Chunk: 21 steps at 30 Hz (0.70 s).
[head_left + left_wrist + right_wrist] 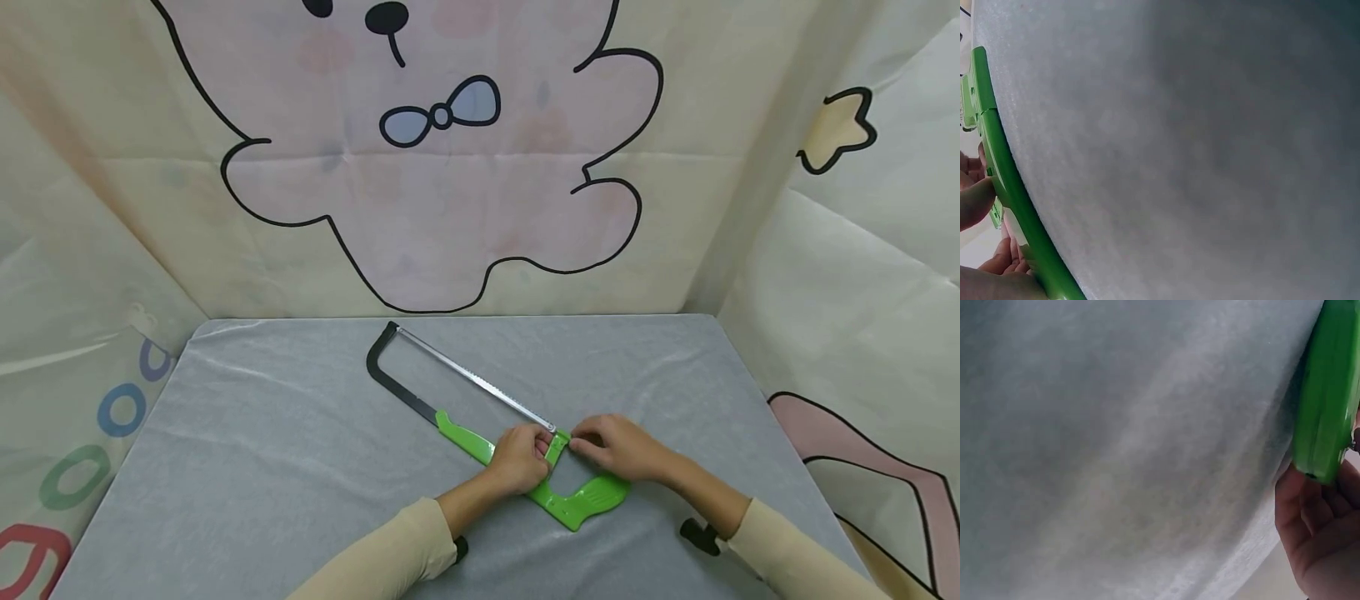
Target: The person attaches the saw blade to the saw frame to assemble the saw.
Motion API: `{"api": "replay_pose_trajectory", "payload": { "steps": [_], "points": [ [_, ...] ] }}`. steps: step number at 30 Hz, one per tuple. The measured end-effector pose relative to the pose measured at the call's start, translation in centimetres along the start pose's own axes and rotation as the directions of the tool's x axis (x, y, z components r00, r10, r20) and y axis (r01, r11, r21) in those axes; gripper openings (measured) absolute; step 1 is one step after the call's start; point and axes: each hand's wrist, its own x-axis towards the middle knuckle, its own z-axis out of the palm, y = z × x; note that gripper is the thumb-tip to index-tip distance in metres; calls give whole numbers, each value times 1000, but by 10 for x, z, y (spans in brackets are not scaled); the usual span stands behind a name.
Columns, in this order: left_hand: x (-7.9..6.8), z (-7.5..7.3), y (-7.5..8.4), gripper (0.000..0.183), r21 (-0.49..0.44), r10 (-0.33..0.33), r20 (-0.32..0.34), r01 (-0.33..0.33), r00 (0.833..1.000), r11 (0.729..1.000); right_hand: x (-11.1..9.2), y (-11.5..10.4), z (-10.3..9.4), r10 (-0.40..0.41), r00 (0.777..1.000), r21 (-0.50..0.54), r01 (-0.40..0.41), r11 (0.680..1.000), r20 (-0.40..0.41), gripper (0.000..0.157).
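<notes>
A hacksaw [465, 440] with a green handle and a dark bow-shaped frame lies on the grey cloth, its silvery blade [480, 382] toward the back. My left hand [519, 458] grips the green part near the blade's handle end, fingers curled round the front bar of the grip. On the other side of that bar, my right hand [618, 447] pinches with thumb and forefinger at the green corner where the blade ends. What lies between those fingertips is mostly hidden. Up close, the green handle [1325, 394] stands beside the right hand's fingers in the right wrist view.
Grey cloth covers the table [262, 467]. Behind it hangs a pale curtain [705, 125] with a cartoon figure, and printed side curtains stand at left and right. Both forearms wear beige sleeves, with a dark wrist device [700, 537] at the right wrist.
</notes>
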Motion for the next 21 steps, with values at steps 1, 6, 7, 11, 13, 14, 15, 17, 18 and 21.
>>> {"api": "replay_pose_trajectory", "payload": {
  "steps": [1, 6, 7, 11, 13, 14, 15, 17, 18, 21],
  "points": [
    [0, 0, 0, 27, 2, 0, -2, 0, 1000, 1000, 1, 2, -1, 19, 999, 70, -21, 997, 36, 20],
    [1, -1, 1, 27, 4, 0, -4, 0, 1000, 1000, 5, 7, -6, 73, 975, 357, -147, 922, 212, 30],
    [0, -1, 2, 26, 2, 1, -3, -1, 1000, 1000, 5, 8, -6, 76, 969, 392, -167, 905, 237, 32],
    [0, -1, 2, 25, -10, -12, 9, 12, 1000, 1000, 7, 12, -7, 117, 941, 474, -265, 840, 319, 36],
    [0, -2, 2, 25, -15, -19, 13, 19, 1000, 1000, 8, 13, -7, 147, 926, 497, -315, 809, 347, 37],
    [0, -2, 2, 25, -18, -24, 16, 25, 1000, 1000, 8, 13, -7, 161, 919, 505, -336, 795, 359, 37],
    [0, -2, 2, 25, -19, -26, 17, 26, 1000, 999, 9, 13, -7, 172, 913, 512, -356, 782, 371, 38],
    [0, -2, 2, 25, -21, -30, 18, 30, 999, 999, 9, 13, -8, 180, 903, 527, -379, 761, 390, 39],
    [0, -2, 3, 25, -24, -32, 18, 32, 999, 999, 9, 13, -8, 176, 900, 539, -385, 750, 398, 39],
    [1, -2, 3, 24, -25, -36, 17, 36, 999, 999, 9, 13, -9, 153, 891, 586, -401, 704, 427, 41]
  ]
}}
